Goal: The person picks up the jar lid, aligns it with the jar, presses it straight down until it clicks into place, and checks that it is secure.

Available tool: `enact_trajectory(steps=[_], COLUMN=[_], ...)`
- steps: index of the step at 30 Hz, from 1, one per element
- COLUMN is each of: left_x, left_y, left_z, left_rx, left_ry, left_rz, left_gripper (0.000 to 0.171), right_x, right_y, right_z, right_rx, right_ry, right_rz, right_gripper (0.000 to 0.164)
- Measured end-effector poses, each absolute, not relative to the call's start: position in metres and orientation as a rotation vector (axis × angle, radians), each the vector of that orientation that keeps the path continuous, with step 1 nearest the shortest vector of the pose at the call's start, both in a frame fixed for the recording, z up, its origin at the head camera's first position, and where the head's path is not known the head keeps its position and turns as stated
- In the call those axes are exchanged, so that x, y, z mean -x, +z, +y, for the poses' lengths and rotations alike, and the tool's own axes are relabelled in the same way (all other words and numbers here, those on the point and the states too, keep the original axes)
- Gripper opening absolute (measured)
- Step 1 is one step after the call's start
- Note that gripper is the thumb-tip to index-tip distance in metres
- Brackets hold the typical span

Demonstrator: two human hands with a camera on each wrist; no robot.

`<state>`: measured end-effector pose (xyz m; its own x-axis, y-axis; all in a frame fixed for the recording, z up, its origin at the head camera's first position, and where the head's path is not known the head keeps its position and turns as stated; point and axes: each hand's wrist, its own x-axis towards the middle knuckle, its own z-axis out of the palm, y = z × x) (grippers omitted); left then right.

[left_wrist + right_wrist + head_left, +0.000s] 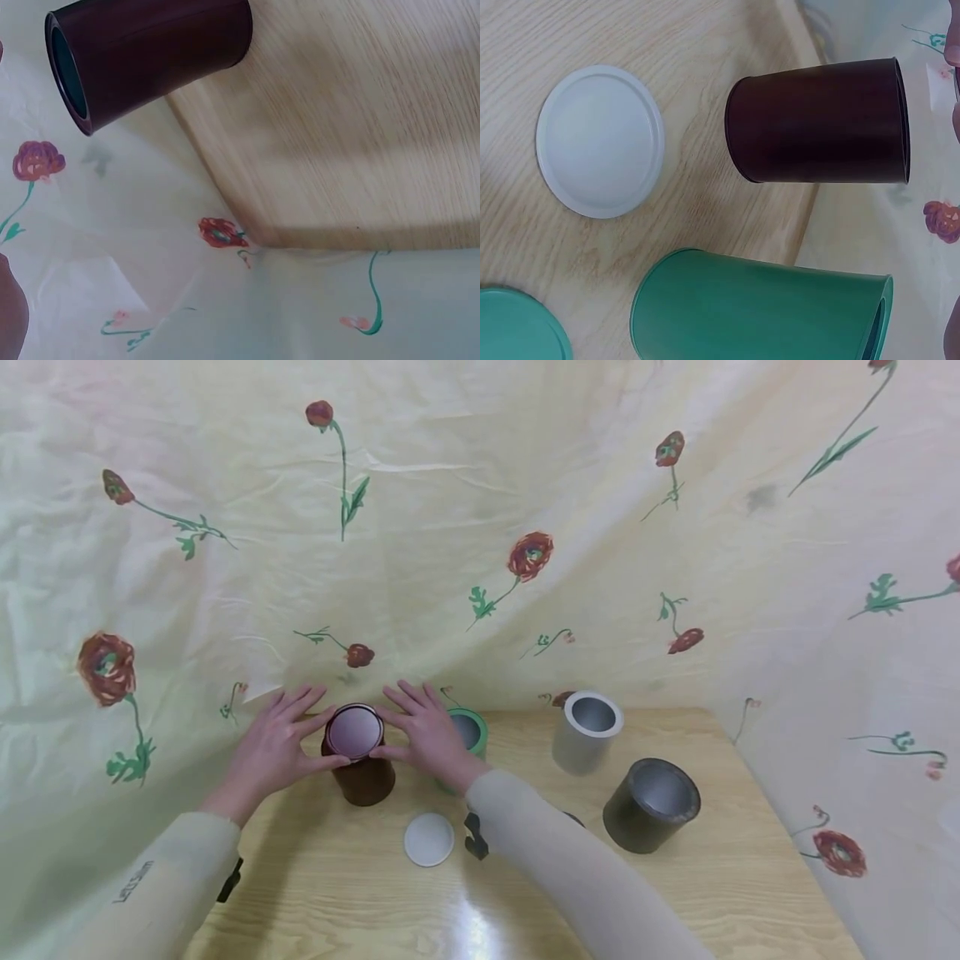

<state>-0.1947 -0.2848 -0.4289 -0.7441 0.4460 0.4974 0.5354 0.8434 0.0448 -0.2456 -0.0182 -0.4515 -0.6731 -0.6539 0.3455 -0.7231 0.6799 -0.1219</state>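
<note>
- Fingers point(315, 723) of left hand point(273, 743) and right hand point(435, 739) pinch the lid point(355, 732) at 9 and 3 o'clock.
- Brown can point(365, 785): upright, green can point(757, 311) at its 3 o'clock.
- Lid: above brown can; uneven grip could tilt or drop it.

A dark maroon canister point(161, 60) stands near the edge of the wood-grained bench point(360, 127), dark green showing inside its rim. Beyond the corner spreads pale cloth point(180, 281) with red flowers; slivers of fingers point(10, 315) show at far left.
</note>
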Motion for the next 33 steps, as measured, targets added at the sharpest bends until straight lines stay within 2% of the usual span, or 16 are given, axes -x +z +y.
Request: enact_trajectory(steps=[33], left_x=[0.210], left_y=[-0.438], left_z=[-0.302], left_rx=[0.621], left_ry=[-0.150], left_rz=[-2.865], left_gripper=[0.084], right_x=[0.263], right_y=[-0.451], right_z=[-0.039], right_rx=[-1.139], right_ry=[0.340], right_rz=[-2.881], right_gripper=[0.072])
